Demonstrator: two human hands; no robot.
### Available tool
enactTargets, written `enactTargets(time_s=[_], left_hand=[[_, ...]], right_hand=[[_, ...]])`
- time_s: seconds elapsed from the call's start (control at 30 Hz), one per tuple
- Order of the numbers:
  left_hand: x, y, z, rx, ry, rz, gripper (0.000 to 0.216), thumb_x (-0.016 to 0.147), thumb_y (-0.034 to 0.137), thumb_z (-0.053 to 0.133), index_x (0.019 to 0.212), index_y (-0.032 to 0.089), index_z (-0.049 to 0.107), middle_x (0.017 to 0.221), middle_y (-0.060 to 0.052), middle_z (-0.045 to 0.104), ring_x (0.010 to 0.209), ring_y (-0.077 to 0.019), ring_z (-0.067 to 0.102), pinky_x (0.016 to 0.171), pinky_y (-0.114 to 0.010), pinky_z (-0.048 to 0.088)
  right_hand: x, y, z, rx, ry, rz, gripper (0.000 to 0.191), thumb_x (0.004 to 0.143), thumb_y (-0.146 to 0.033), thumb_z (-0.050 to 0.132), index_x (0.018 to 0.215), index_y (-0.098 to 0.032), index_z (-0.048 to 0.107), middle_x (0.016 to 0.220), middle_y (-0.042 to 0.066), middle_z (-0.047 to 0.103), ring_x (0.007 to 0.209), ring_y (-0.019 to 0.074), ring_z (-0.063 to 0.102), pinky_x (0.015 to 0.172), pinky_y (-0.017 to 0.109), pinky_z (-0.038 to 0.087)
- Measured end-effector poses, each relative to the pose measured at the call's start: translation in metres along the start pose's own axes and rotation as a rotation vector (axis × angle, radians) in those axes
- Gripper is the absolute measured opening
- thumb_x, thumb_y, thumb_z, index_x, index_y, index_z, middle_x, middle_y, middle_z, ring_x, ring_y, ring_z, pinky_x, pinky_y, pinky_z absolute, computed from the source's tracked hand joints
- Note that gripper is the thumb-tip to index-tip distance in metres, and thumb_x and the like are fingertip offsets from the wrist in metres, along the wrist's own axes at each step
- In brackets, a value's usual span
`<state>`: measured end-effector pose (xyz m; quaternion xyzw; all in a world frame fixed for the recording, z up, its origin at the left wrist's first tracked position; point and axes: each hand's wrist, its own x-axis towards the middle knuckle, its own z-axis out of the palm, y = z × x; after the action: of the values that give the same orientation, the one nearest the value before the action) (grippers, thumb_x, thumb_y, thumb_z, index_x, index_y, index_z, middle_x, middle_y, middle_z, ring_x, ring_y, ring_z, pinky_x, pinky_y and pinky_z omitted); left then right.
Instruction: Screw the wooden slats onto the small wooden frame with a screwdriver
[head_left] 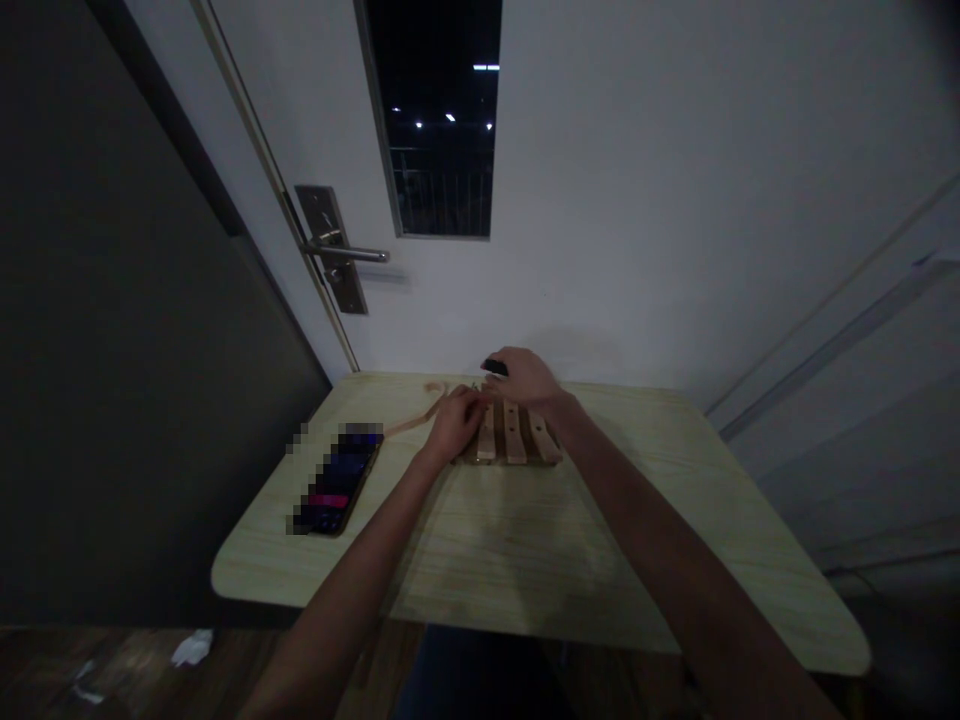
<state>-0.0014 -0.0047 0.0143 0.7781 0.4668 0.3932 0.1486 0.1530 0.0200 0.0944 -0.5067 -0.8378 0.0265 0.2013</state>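
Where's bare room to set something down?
Pale wood-grain table: bare right of the right forearm, and between both forearms, nearside of the brown slatted piece. Crowded: around that piece and both hands; dark rectangular phone at left.

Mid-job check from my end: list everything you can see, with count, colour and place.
Table: one, pale wood, against the door
Wooden strips: three clear, tan, side by side mid-table
Thin strip: one, tan, left of the wooden strips
Phone: one, dark, partly pixelated, table's left
Small black object: one, in the right hand, type unclear
Door: one, white, behind the table
Door handle: one, metallic, door's left
Window: one, dark, in the door
Scraps: at least two, white, floor, lower left
Left hand: one, bare, at the wooden strips
Right hand: one, bare, above them
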Motion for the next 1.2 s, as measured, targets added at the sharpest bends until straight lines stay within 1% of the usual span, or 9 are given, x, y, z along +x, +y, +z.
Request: enactTargets(time_s=[0.07, 0.2, 0.33, 0.6, 0.73, 0.93, 1.03, 1.13, 1.2], left_hand=[[-0.001, 0.002, 0.001, 0.032, -0.01, 0.001, 0.019, 0.083, 0.014, 0.05, 0.091, 0.016, 0.067, 0.089, -0.006, 0.061, 0.087, -0.0185, 0.06, 0.08, -0.031, 0.049], [0.0, 0.004, 0.001, 0.072, -0.03, 0.0, 0.019, 0.084, 0.014, 0.05, 0.091, 0.016, 0.067, 0.089, -0.006, 0.061, 0.086, -0.0189, 0.06, 0.08, -0.031, 0.049], [0.0, 0.004, 0.0, 0.069, -0.036, -0.005, 0.02, 0.084, 0.014, 0.049, 0.092, 0.015, 0.068, 0.091, -0.007, 0.061, 0.089, -0.019, 0.06, 0.083, -0.031, 0.049], [-0.002, 0.004, 0.0, 0.071, -0.023, 0.005, 0.021, 0.084, 0.013, 0.048, 0.094, 0.015, 0.067, 0.093, -0.007, 0.061, 0.089, -0.0186, 0.06, 0.084, -0.032, 0.049], [-0.001, 0.006, -0.002, 0.085, -0.032, -0.007, 0.021, 0.085, 0.014, 0.048, 0.093, 0.015, 0.067, 0.093, -0.007, 0.061, 0.089, -0.019, 0.06, 0.084, -0.032, 0.049], [-0.001, 0.006, -0.002, 0.07, -0.036, -0.005, 0.02, 0.084, 0.014, 0.048, 0.092, 0.015, 0.066, 0.093, -0.007, 0.062, 0.087, -0.0187, 0.061, 0.082, -0.032, 0.05], [0.0, 0.007, -0.002, 0.064, -0.005, -0.007, 0.018, 0.085, 0.015, 0.049, 0.095, 0.015, 0.064, 0.091, -0.007, 0.063, 0.087, -0.0193, 0.06, 0.081, -0.032, 0.049], [0.001, 0.008, -0.004, -0.002, 0.056, -0.033, 0.02, 0.085, 0.018, 0.052, 0.103, 0.015, 0.061, 0.087, -0.006, 0.065, 0.082, -0.0181, 0.061, 0.077, -0.031, 0.05], [0.003, 0.009, -0.005, -0.065, 0.088, -0.046, 0.019, 0.085, 0.018, 0.054, 0.102, 0.016, 0.06, 0.086, -0.005, 0.066, 0.079, -0.0168, 0.062, 0.075, -0.029, 0.05]], right_hand=[[0.001, -0.002, 0.0, -0.033, -0.081, 0.025, 0.033, 0.078, -0.026, 0.058, 0.107, -0.015, 0.068, 0.106, 0.012, 0.068, 0.098, 0.0239, 0.062, 0.083, 0.03, 0.044], [0.001, -0.007, -0.001, -0.1, -0.191, 0.051, 0.026, 0.079, -0.027, 0.058, 0.1, -0.018, 0.07, 0.1, 0.012, 0.071, 0.092, 0.0232, 0.065, 0.075, 0.028, 0.046], [0.002, -0.007, -0.001, -0.114, -0.19, 0.049, 0.025, 0.084, -0.028, 0.054, 0.1, -0.017, 0.07, 0.1, 0.012, 0.071, 0.092, 0.0222, 0.065, 0.074, 0.027, 0.045], [0.004, -0.003, 0.006, -0.124, -0.177, 0.043, 0.024, 0.084, -0.027, 0.055, 0.101, -0.019, 0.07, 0.102, 0.011, 0.07, 0.096, 0.0221, 0.064, 0.077, 0.027, 0.045], [0.004, -0.003, 0.006, -0.106, -0.164, 0.037, 0.024, 0.084, -0.028, 0.055, 0.1, -0.019, 0.07, 0.102, 0.01, 0.071, 0.096, 0.0225, 0.064, 0.077, 0.028, 0.045], [0.003, 0.002, 0.009, -0.052, -0.136, 0.039, 0.022, 0.083, -0.03, 0.057, 0.097, -0.02, 0.071, 0.1, 0.01, 0.071, 0.09, 0.021, 0.064, 0.075, 0.028, 0.045], [0.002, 0.003, 0.008, -0.007, -0.106, 0.03, 0.021, 0.082, -0.029, 0.058, 0.097, -0.021, 0.07, 0.098, 0.009, 0.071, 0.089, 0.0204, 0.064, 0.075, 0.028, 0.044], [0.001, 0.003, 0.004, 0.063, -0.003, 0.013, 0.02, 0.085, -0.031, 0.055, 0.094, -0.019, 0.069, 0.094, 0.008, 0.071, 0.086, 0.0181, 0.063, 0.074, 0.026, 0.042], [0.001, 0.003, 0.0, 0.119, 0.103, 0.028, 0.03, 0.09, -0.039, 0.047, 0.086, -0.017, 0.067, 0.085, 0.008, 0.07, 0.078, 0.0164, 0.062, 0.07, 0.025, 0.041]])
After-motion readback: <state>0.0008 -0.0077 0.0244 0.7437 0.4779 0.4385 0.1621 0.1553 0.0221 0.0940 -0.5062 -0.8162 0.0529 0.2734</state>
